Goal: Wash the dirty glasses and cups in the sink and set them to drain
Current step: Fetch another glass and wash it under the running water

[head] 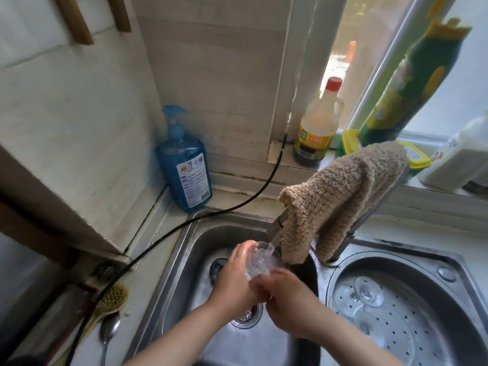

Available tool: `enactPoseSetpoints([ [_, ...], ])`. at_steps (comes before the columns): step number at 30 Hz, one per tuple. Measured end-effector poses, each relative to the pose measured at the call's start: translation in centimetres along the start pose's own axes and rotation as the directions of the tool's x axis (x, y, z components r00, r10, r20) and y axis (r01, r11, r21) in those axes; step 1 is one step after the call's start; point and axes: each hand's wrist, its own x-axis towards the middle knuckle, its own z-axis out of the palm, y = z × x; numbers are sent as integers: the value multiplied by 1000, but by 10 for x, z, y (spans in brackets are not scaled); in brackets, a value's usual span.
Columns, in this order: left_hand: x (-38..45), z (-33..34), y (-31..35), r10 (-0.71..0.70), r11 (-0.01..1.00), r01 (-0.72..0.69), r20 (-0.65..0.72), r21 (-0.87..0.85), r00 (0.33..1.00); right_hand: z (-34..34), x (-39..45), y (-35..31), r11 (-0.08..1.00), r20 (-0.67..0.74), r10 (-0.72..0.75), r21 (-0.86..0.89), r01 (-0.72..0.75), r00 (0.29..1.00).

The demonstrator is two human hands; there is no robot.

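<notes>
Both hands (264,289) hold glass (260,262) (under tap (276,228)).

A pale countertop (148,270) runs round a steel double sink (184,249). On it, in the corner, stands a blue soap dispenser (184,165); a black hose (158,241) trails across it, and a bristle brush (112,299) and spoon (108,332) lie at its left edge. Upturned stemmed glasses (368,289) rest on the perforated drainer (396,326) in the right basin.

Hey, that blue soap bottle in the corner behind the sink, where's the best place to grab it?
Grip the blue soap bottle around its wide body, coming from the sink side in front. It stands upright in the wall corner, so back and left are blocked, and the thin pump head would probably give a weaker hold. The black hose runs just beside its base.
</notes>
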Motion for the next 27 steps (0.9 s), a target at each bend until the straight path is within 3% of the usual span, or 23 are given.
enactPoseSetpoints([
  [2,0,-2,3,5,1000,-5,25,5,1000,-7,-1,15,896,-23,-131,-431,108,991],
  [3,1,-4,5,6,1000,-6,26,-2,1000,-7,-1,21,852,-54,-152,-514,103,987],
  [6,3,-4,9,-9,1000,10,21,-26,1000,-8,3,-1,921,-23,-24,-389,14,999],
  [9,1,0,7,-16,1000,16,-2,-12,1000,-7,5,-20,971,142,211,81,-224,967],
  [11,1,1,3,-11,1000,11,-1,3,1000,-10,3,-19,943,172,191,242,-229,966],
  [13,2,1,4,0,1000,0,3,12,1000,-14,-2,-8,985,150,89,136,-109,985],
  [14,2,1,5,5,1000,-5,3,12,1000,-14,-3,-1,998,135,8,-65,0,991],
  [16,0,1,8,13,1000,-13,3,9,1000,-11,-4,16,868,82,-88,-482,117,993],
  [17,-1,0,10,10,1000,-10,10,7,1000,-10,-5,20,827,45,-75,-556,88,996],
  [20,0,-1,7,10,1000,-11,33,20,999,-2,-8,6,895,-53,-74,-444,43,996],
  [22,1,1,4,8,1000,-8,30,19,1000,1,-8,-14,991,-61,72,-110,-79,995],
  [23,0,2,2,3,1000,-4,22,15,1000,0,-8,-21,986,-7,156,58,-155,988],
  [24,-1,3,1,-3,1000,3,14,7,1000,0,-9,-22,981,30,153,119,-156,988],
  [25,-2,3,0,-14,1000,15,10,-12,1000,-2,-10,-19,990,29,108,93,-110,994],
  [27,-3,3,0,-37,997,38,12,-65,999,-6,-12,2,970,11,-63,-233,64,998],
])
